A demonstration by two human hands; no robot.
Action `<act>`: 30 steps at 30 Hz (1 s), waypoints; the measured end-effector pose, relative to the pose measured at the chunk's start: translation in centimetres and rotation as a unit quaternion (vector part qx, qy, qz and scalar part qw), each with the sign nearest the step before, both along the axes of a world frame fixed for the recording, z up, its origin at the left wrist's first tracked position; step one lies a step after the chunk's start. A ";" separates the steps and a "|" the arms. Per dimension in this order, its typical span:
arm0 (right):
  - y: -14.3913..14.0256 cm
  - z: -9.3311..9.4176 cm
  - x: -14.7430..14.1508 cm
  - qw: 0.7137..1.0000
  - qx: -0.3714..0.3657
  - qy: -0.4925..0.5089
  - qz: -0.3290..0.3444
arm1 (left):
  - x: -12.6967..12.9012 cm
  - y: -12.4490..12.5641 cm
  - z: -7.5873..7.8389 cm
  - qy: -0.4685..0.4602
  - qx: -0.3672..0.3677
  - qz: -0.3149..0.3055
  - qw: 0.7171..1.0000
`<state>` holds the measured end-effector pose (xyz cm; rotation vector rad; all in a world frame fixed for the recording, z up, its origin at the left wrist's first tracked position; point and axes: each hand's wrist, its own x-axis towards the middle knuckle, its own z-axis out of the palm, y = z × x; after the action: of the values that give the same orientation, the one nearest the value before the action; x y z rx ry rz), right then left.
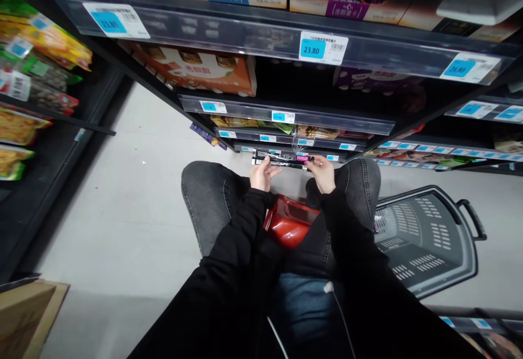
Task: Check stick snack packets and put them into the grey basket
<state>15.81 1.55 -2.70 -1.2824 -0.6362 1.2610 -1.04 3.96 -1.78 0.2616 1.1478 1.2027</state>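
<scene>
Black sleeves [261, 283] fill the lower centre of the view, running forward from the camera and converging over the lap; a thin white cable [339, 310] hangs down between them against blue fabric. Beyond the sleeves, a glossy red object [288, 223] sits between the knees, which are clad in grey jeans [208, 195]; what the red object is cannot be told. To the right of the right knee, on the pale floor, lies a grey plastic shopping basket [433, 239] with slotted walls and a dark handle. At lower left, a corner of a cardboard box [28, 310] enters the view. Farther forward, the left hand [262, 174] and the right hand [322, 174] are both closed on a long, narrow black pack with a pink label [286, 158], each hand gripping one end, fingers curled around it. The pack is held level just in front of the lowest shelf, close to its edge. Above and behind it rise dark shelves [286, 114] with clear price rails carrying blue tags; one tag [322, 48] reads 23.80. Orange and purple boxed goods [196, 70] stand on the upper tiers. Along the left edge, a separate rack holds yellow and green bagged snacks [36, 37].
</scene>
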 end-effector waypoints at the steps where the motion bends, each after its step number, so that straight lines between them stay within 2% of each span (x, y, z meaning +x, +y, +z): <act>1: 0.1 -0.1 0.2 1.000 -0.003 0.017 -0.017 | 0.0 0.0 0.1 0.000 0.005 0.000 1.000; 6: 0.2 0.2 0.8 0.997 -0.009 0.077 -0.024 | 0.4 -0.2 0.1 -0.021 0.029 0.006 0.999; 11: 0.2 0.4 0.9 0.995 0.003 0.095 -0.021 | 0.2 -0.3 0.0 -0.040 0.054 0.000 0.998; 20: 0.5 0.2 2.7 0.995 0.023 0.078 -0.065 | -0.4 -0.1 -0.1 0.003 0.090 -0.059 0.994; 26: 0.5 0.7 3.4 0.993 0.051 0.075 -0.069 | -0.2 -0.4 0.4 -0.026 0.127 -0.110 0.985; 30: 0.6 0.9 3.5 0.993 0.052 0.059 -0.086 | 0.0 -0.6 0.7 -0.035 0.122 -0.126 0.984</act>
<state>19.35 2.17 -1.83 -1.1424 -0.4908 1.1370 -1.06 3.37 -1.06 0.5301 0.8755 1.1163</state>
